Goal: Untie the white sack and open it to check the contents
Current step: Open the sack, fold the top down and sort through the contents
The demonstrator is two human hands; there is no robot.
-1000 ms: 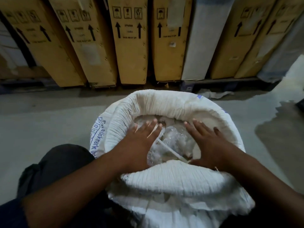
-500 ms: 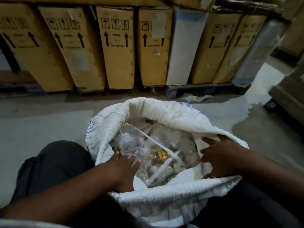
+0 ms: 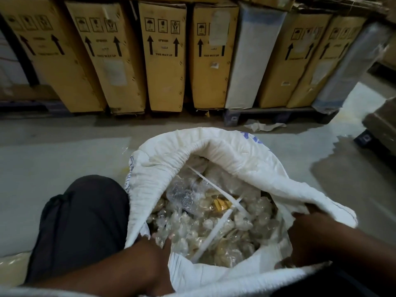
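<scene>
The white sack (image 3: 231, 153) stands open between my knees, its rim rolled outward. Inside lie several small clear plastic packets (image 3: 192, 228), a yellow piece (image 3: 221, 204) and white plastic straps (image 3: 216, 230) crossing on top. My left hand (image 3: 150, 251) grips the sack's near-left rim, fingers curled over the cloth. At the right rim, my right hand (image 3: 310, 234) holds the fabric, partly covered by the folded edge.
A row of tall yellow cartons (image 3: 165, 54) with "this way up" arrows stands on a pallet (image 3: 270, 114) across the grey floor (image 3: 53, 159). A crumpled scrap (image 3: 264, 126) lies by the pallet. My dark-trousered knee (image 3: 83, 221) is left of the sack.
Both hands left the contents and went apart to the rim, pulling the mouth wider. More packets now show, and the view has drawn closer.
</scene>
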